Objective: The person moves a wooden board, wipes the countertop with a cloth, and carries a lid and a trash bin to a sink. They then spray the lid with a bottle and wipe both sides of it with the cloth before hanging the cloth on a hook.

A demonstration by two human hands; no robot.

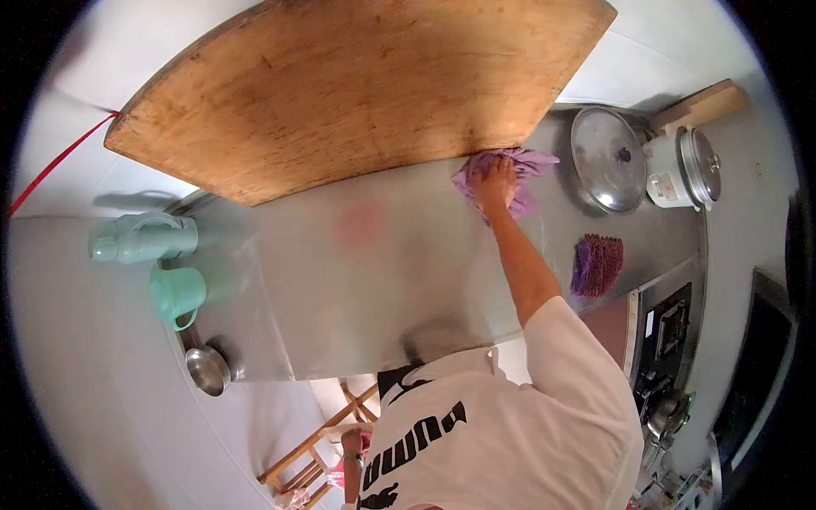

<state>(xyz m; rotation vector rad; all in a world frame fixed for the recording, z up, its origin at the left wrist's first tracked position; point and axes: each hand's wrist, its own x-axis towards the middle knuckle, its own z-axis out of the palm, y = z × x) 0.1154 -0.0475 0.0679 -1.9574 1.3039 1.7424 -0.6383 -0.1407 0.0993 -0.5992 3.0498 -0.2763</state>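
Note:
My right hand point(495, 184) presses on a bunched purple cloth point(531, 164), its fingers bent over the folds. The cloth lies on the metal countertop point(323, 289), against the lower edge of a large wooden board point(365, 85) that leans on the wall. Low in the view, beside my white shirt, is my left hand point(351, 440), with a band at the wrist. It is near a wooden rack and something pink; its fingers are too small to make out.
A metal lid point(608, 160), a rice cooker point(680, 170) and a dark red and purple knitted item point(597, 265) are at the right. A thermos point(144, 237), green pitcher point(178, 293) and metal bowl point(207, 371) stand left. The stove point(671, 327) is at lower right.

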